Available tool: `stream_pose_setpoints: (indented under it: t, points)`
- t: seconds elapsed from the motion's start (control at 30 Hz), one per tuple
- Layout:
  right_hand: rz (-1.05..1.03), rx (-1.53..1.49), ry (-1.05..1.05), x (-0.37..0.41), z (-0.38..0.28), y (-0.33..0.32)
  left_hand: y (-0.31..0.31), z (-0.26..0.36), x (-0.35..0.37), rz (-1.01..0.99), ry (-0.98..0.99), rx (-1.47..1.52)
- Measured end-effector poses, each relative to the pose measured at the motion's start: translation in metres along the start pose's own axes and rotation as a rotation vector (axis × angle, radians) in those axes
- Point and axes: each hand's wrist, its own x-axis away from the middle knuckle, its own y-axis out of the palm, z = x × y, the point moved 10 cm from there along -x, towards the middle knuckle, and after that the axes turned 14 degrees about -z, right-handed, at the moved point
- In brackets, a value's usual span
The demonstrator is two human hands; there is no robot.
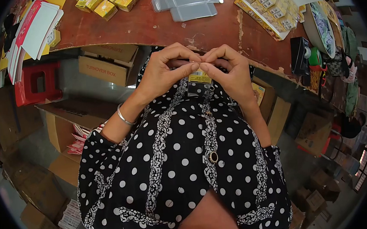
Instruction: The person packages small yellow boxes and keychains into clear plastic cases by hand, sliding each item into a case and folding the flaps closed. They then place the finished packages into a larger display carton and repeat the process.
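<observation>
My left hand point(172, 67) and my right hand point(228, 66) meet in front of my chest, just off the table's near edge. Thumbs and forefingers are pinched tip to tip at the top of a small clear plastic packet with a yellow label point(198, 77). Its lower part looks transparent against the dotted shirt. Fingers cover the upper end, so its exact shape is hidden. On the table beyond lies a flattened clear plastic box point(188, 4). Several small yellow boxes point(105, 8) are grouped to its left.
A display tray of small packages point(265, 13) occupies the right of the red-brown table point(160, 31). Green tape point(314, 57) lies near a black box point(299, 55). Left stand white-and-pink cards point(37, 35), a red stool point(39, 84) and a cardboard box point(103, 68).
</observation>
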Motion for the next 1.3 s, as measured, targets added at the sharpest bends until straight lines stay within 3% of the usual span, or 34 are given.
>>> stream_pose_setpoints:
  t: [0.17,0.37,0.53,0.63,0.73,0.8,0.9,1.0,1.1,1.17,1.23,1.27,1.3]
  points:
    - [0.018,-0.026,0.086,-0.002,0.003,-0.001,-0.001,-0.002,0.004,0.086,-0.032,0.072]
    - [0.014,0.129,-0.119,0.008,0.003,0.001,-0.003,-0.005,0.014,-0.032,0.025,-0.07]
    - [0.05,0.741,-0.575,0.032,-0.037,0.014,0.008,-0.008,0.017,-0.054,0.074,0.033]
    - [0.002,0.921,-0.582,0.037,-0.026,0.022,0.01,-0.021,0.021,-0.076,0.057,0.042]
    - [0.035,0.905,-0.602,0.035,-0.02,0.018,0.005,-0.023,0.02,-0.026,0.057,0.082]
    - [0.14,0.412,-0.321,0.024,-0.003,0.0,-0.005,-0.019,0.016,0.05,0.104,0.089]
    - [-0.131,0.025,0.162,0.006,0.046,0.007,-0.032,-0.02,0.015,0.271,0.134,0.289]
    - [-0.227,0.232,0.192,-0.013,0.02,-0.002,-0.037,-0.016,0.011,0.198,-0.002,0.03]
    - [-0.38,0.424,0.221,-0.035,0.001,-0.005,-0.026,0.02,0.005,-0.07,-0.03,-0.477]
    - [-0.598,0.588,0.115,-0.05,-0.02,0.017,-0.014,0.013,0.005,-0.218,-0.194,-0.628]
    - [-0.614,0.509,0.161,-0.071,-0.031,0.017,-0.016,0.01,0.007,-0.217,-0.19,-0.651]
    - [-0.629,0.422,0.212,-0.082,-0.031,0.016,-0.019,-0.003,0.01,-0.23,-0.219,-0.481]
    - [-0.636,0.272,0.124,-0.098,-0.034,0.01,-0.021,-0.011,0.014,-0.243,-0.247,-0.31]
